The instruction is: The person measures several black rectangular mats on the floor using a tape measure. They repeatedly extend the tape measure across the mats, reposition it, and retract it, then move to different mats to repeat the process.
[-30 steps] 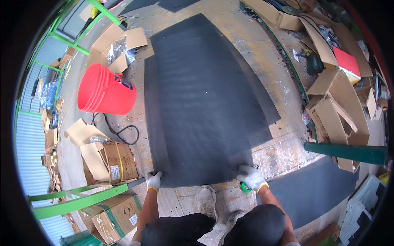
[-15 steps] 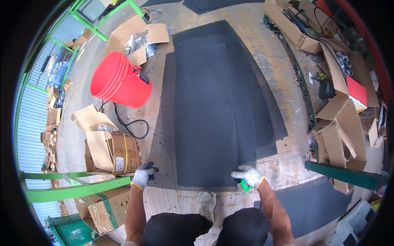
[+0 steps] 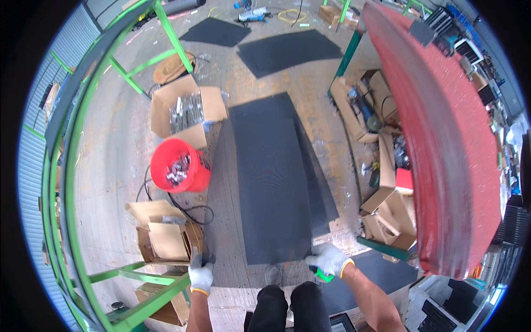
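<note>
Black mesh sheets [image 3: 274, 193] lie stacked on the floor ahead of me, their edges out of line with each other. A thinner, see-through grey mesh sheet [image 3: 225, 232] shows along the left side of the stack. My left hand [image 3: 201, 271], in a white glove with dark fingertips, is closed at that sheet's left edge. My right hand [image 3: 331, 259], gloved the same way, is at the near right corner of the upper black sheet. Its fingers are closed round a small bright green object [image 3: 323, 275], mostly hidden by the glove.
A red bucket [image 3: 196, 180] with small metal parts stands left of the sheets, between open cardboard boxes [image 3: 214, 105]. Green frame rails [image 3: 157, 301] pass close by my left arm. A large red beam [image 3: 459, 166] rises on the right. More black sheets [image 3: 290, 52] lie farther off.
My view has tilted up and pulled back, bringing in the red beam and the bucket's contents. Both hands remain near the sheets' near corners. The right hand still holds the green object.
</note>
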Demonstrator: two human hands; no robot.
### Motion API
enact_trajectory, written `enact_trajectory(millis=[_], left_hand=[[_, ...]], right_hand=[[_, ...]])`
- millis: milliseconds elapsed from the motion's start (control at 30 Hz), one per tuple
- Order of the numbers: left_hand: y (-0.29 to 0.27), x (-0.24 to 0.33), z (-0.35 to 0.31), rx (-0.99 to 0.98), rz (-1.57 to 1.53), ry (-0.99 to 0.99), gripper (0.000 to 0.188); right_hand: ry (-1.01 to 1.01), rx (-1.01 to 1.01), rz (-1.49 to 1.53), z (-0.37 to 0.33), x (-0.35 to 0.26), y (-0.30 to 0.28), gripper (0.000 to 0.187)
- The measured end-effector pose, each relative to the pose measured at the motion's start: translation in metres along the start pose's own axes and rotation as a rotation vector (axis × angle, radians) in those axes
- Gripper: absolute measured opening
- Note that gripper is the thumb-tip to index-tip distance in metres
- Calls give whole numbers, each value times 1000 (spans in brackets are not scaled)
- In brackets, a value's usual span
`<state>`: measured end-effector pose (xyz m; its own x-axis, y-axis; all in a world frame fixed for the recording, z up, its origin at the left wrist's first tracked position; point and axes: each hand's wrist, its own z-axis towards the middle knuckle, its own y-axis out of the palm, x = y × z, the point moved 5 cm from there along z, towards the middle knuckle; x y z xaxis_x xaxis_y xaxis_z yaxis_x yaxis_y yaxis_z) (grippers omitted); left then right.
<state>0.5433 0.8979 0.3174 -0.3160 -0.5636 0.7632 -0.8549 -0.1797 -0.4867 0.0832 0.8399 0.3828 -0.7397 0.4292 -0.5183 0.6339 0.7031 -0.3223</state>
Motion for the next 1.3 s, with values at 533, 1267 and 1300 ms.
enact_trajectory(millis=[533,1267,1300], left_hand=[[35,385,299,-98,408,436,26],[206,222,107,-1000,220,-156,44],[204,217,76,-1045,211,-194,44]], right_hand=[[-33,385,564,41,-152,-283,76],[-66,-432,368,184,-111,-91,105],[-105,-432,342,163,-112,-79,112]])
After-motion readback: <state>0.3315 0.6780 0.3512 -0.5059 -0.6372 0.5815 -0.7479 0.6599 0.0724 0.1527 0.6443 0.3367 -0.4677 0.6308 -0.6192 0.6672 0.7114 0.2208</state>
